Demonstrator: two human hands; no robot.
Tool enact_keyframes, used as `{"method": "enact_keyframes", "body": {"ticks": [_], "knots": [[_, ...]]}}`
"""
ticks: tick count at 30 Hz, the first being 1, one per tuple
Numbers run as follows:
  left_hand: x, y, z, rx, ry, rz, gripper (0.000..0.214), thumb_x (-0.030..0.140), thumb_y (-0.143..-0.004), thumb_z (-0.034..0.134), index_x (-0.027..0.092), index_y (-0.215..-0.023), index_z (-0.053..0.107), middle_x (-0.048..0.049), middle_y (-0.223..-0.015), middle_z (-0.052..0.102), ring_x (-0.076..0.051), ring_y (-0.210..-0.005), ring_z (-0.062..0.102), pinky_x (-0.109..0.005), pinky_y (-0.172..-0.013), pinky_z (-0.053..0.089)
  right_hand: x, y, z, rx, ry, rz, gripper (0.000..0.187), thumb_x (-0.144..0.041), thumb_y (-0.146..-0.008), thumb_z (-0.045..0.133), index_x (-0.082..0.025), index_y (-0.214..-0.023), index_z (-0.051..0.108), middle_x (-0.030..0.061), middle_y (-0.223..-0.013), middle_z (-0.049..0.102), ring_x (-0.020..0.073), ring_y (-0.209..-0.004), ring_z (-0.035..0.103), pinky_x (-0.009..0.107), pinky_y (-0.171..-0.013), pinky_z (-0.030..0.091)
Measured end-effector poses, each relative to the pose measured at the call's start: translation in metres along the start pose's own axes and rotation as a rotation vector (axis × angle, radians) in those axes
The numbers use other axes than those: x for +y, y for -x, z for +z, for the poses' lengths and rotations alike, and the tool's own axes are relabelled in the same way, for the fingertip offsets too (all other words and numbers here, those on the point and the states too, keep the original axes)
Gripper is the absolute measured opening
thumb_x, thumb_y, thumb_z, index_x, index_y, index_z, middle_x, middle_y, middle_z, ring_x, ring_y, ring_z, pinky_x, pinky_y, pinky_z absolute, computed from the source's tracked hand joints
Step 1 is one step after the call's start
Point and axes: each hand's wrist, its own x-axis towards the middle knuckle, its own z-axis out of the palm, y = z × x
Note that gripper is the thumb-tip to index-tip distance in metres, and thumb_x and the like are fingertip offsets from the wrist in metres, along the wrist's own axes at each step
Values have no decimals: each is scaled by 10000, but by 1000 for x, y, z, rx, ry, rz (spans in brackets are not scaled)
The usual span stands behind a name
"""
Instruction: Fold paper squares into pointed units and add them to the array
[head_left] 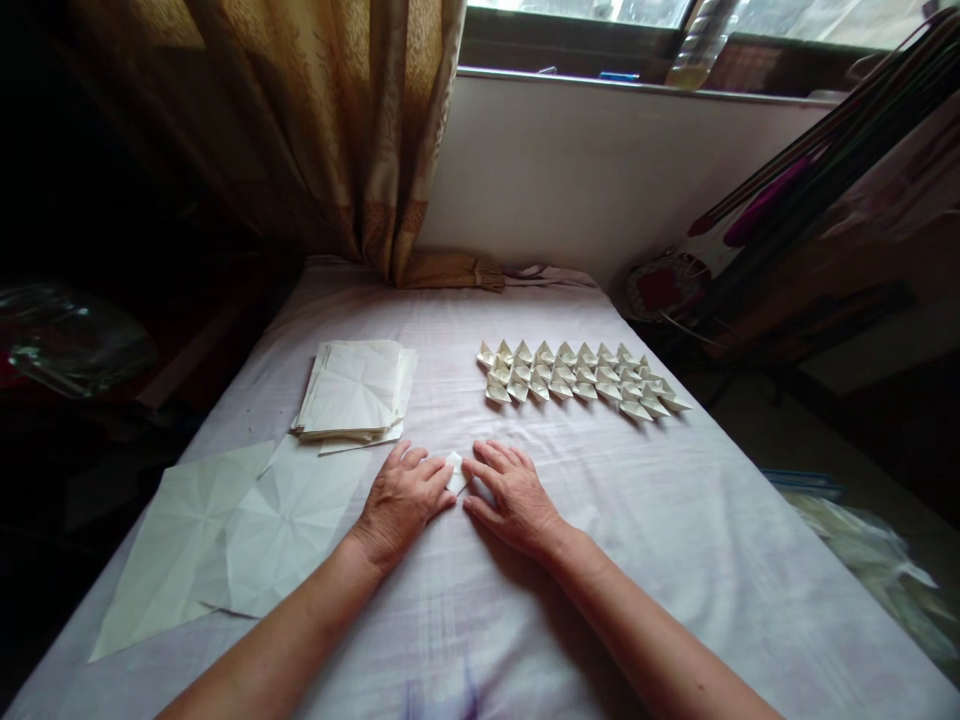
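Note:
A small folded piece of white paper [455,470] lies on the pale cloth-covered table [675,540] between my two hands. My left hand [403,502] rests palm down with its fingers laid flat over the paper's left side. Across from it, my right hand [510,496] presses its fingertips flat against the right edge of the piece. Beyond my hands, several finished folded paper pieces [577,380] sit in neat overlapping rows.
A stack of creased square sheets [356,390] lies at the left centre. Two larger unfolded creased sheets [225,530] spread toward the left table edge. A curtain [337,130] hangs at the back; clutter stands off the right side.

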Motion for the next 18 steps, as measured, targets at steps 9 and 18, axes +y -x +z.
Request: {"method": "enact_keyframes", "body": {"ticks": [9,18], "knots": [[-3,-6,3,76,17,-13,259,361,-963,486,195,-878,665,-39,-814,700,-205,-809,598,-390,-889,424,14,-18,8,127,-57,-169,222,-245,-921,544,-252,-1076,702,96,-1246,655,237,-1166,574,412,-960,412],[23,4,-13,0,560,-559,314,351,-930,433,211,-758,657,-10,-734,700,-164,-725,634,-263,-695,467,3,-29,2,140,-508,61,207,-260,-892,515,-209,-1027,663,2,-742,710,134,-631,637,231,-631,480]]}}
